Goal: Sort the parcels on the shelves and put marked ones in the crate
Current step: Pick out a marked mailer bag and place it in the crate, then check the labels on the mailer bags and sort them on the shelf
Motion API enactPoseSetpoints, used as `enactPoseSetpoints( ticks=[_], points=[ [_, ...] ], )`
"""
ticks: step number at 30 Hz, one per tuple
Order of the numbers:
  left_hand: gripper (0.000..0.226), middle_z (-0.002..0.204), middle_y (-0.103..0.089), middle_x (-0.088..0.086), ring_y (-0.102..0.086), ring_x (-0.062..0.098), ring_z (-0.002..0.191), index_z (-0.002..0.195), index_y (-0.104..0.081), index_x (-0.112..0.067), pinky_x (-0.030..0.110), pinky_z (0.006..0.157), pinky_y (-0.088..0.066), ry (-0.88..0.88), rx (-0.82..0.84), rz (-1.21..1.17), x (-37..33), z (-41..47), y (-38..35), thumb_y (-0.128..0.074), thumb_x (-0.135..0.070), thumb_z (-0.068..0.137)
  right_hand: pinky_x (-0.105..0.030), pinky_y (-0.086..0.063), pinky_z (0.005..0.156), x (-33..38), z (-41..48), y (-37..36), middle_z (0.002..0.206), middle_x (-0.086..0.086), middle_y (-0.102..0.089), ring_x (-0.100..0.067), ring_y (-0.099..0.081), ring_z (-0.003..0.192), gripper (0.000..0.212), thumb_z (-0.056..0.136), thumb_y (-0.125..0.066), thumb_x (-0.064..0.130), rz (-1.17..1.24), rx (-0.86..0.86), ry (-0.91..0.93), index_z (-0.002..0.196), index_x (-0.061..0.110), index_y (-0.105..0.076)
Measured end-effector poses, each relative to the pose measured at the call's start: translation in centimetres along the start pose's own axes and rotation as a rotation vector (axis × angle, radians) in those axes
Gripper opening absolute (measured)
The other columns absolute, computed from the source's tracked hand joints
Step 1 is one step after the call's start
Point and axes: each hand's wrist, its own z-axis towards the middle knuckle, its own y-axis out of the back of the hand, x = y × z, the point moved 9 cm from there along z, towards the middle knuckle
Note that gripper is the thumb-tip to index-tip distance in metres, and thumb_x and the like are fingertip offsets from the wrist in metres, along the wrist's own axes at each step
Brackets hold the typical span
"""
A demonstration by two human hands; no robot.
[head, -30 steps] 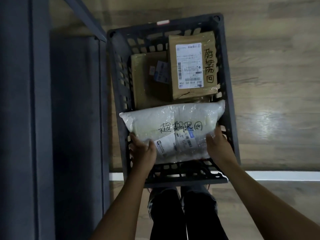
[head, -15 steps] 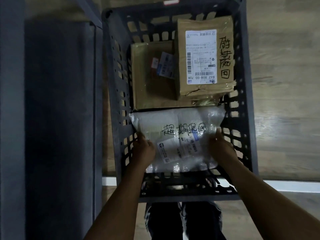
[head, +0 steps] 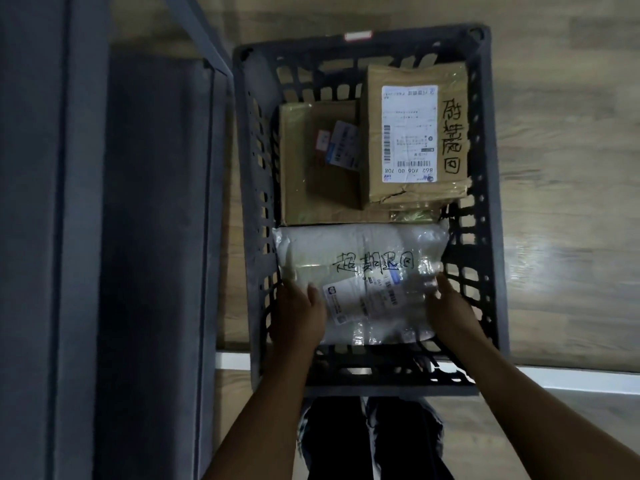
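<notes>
Crate: a dark grey perforated plastic crate (head: 491,202) stands on the pale wood-plank floor (head: 571,168), its long axis running from 6 to 12 o'clock in the head view.
White bag: a white plastic mailer bag with black handwriting and a printed label (head: 360,251) lies crosswise inside the crate at the 6 o'clock end, its far edge just beside the boxes.
Left hand: the left hand (head: 299,306) grips the bag's 8 o'clock corner, thumb on top; the fingers are hidden beneath.
Right hand: the right hand (head: 450,306) holds the bag's 4 o'clock corner, fingertips (head: 433,282) curled onto the crinkled plastic.
Flat box: a flat brown cardboard box wrapped in clear tape, with small stickers (head: 311,188), fills the crate floor towards 11 o'clock.
Tall box: a brown cardboard box bearing a white shipping label and black handwriting (head: 415,133) sits at 1 o'clock, overlapping the flat box's right part.
Shelf: a grey metal shelf unit (head: 86,237) stands at 9 o'clock, just beside the crate.
Person: legs in dark trousers (head: 370,441) show at 6 o'clock below the crate's near wall.
Floor strip: a white strip (head: 571,375) crosses the floor at 4 o'clock.
</notes>
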Motion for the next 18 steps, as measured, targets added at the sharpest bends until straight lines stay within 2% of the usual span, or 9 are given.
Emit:
enactPoseSetpoints(
  ticks=[1, 4, 7, 9, 11, 13, 15, 16, 18],
  points=[
    [0.055, 0.148, -0.036, 0.014, -0.041, 0.032, 0.131, 0.148, -0.025, -0.011, 0.043, 0.102, -0.038, -0.04, -0.001, 0.023, -0.1, -0.9, 0.4, -0.031, -0.036, 0.1, -0.033, -0.047, 0.075, 0.6, -1.3, 0.2, 0.134, -0.019, -0.051, -0.032, -0.059, 0.103, 0.05, 0.1, -0.035, 0.017, -0.037, -0.003, 0.061, 0.149, 0.017, -0.023],
    [0.052, 0.155, -0.027, 0.01, -0.03, 0.028, 0.14, 0.15, -0.024, -0.012, 0.038, 0.11, -0.029, -0.199, 0.04, 0.142, -1.5, -4.2, 2.3, -0.028, -0.031, 0.102, -0.038, -0.045, 0.089, 4.0, -5.4, 1.5, 0.148, -0.013, -0.035, -0.032, -0.048, 0.123, 0.052, 0.099, -0.038, 0.019, -0.145, -0.043, 0.222, 0.149, 0.018, -0.024],
    [0.055, 0.158, -0.022, 0.005, -0.026, 0.023, 0.142, 0.151, -0.024, -0.019, 0.034, 0.11, -0.029, -0.308, -0.018, 0.225, -3.5, -7.7, 6.1, -0.019, -0.038, 0.1, -0.038, -0.046, 0.09, 8.3, -9.5, 2.9, 0.15, -0.007, -0.034, -0.029, -0.048, 0.125, 0.052, 0.097, -0.041, 0.015, -0.182, -0.043, 0.385, 0.147, 0.021, -0.029],
    [0.06, 0.156, -0.028, 0.005, -0.031, 0.024, 0.14, 0.149, -0.029, -0.022, 0.034, 0.107, -0.032, -0.348, -0.064, 0.24, -4.7, -10.2, 9.4, -0.016, -0.041, 0.094, -0.037, -0.05, 0.085, 11.2, -12.6, 4.5, 0.148, -0.005, -0.037, -0.028, -0.053, 0.119, 0.051, 0.095, -0.043, 0.013, -0.176, -0.069, 0.476, 0.145, 0.021, -0.033],
    [0.058, 0.147, -0.043, 0.008, -0.045, 0.029, 0.13, 0.142, -0.044, -0.023, 0.038, 0.1, -0.041, -0.405, -0.164, 0.215, -5.9, -13.0, 13.5, -0.019, -0.041, 0.093, -0.034, -0.049, 0.078, 14.1, -16.3, 6.3, 0.146, -0.005, -0.041, -0.029, -0.058, 0.111, 0.049, 0.095, -0.043, 0.013, -0.174, -0.093, 0.536, 0.143, 0.021, -0.036],
    [0.071, 0.143, -0.048, 0.01, -0.049, 0.031, 0.127, 0.138, -0.05, -0.024, 0.04, 0.099, -0.042, -0.44, -0.219, 0.175, -7.0, -16.1, 18.0, -0.009, -0.047, 0.085, -0.032, -0.047, 0.076, 17.4, -20.8, 8.5, 0.142, -0.005, -0.046, -0.03, -0.058, 0.11, 0.047, 0.095, -0.043, 0.014, -0.188, -0.128, 0.614, 0.142, 0.022, -0.038],
    [0.083, 0.153, -0.035, 0.004, -0.035, 0.025, 0.138, 0.145, -0.039, -0.028, 0.036, 0.11, -0.03, -0.422, -0.204, 0.141, -7.7, -19.6, 22.2, 0.004, -0.052, 0.078, -0.035, -0.05, 0.083, 20.9, -26.1, 10.4, 0.14, -0.003, -0.047, -0.027, -0.056, 0.113, 0.044, 0.096, -0.042, 0.017, -0.191, -0.145, 0.71, 0.139, 0.022, -0.042],
    [0.079, 0.156, -0.03, 0.002, -0.03, 0.022, 0.141, 0.147, -0.033, -0.029, 0.034, 0.112, -0.026, -0.43, -0.206, 0.104, -8.2, -21.6, 24.6, 0.004, -0.052, 0.081, -0.036, -0.05, 0.085, 22.7, -28.8, 11.4, 0.14, -0.001, -0.047, -0.025, -0.055, 0.114, 0.042, 0.097, -0.041, 0.018, -0.181, -0.142, 0.761, 0.138, 0.022, -0.043],
    [0.058, 0.157, -0.024, -0.003, -0.024, 0.017, 0.143, 0.149, -0.026, -0.03, 0.028, 0.113, -0.021, -0.458, -0.233, -0.005, -8.7, -25.7, 29.4, -0.009, -0.046, 0.096, -0.034, -0.048, 0.09, 26.4, -34.5, 12.9, 0.141, 0.003, -0.046, -0.02, -0.053, 0.118, 0.04, 0.098, -0.039, 0.019, -0.173, -0.131, 0.87, 0.138, 0.023, -0.043]
  ],
)
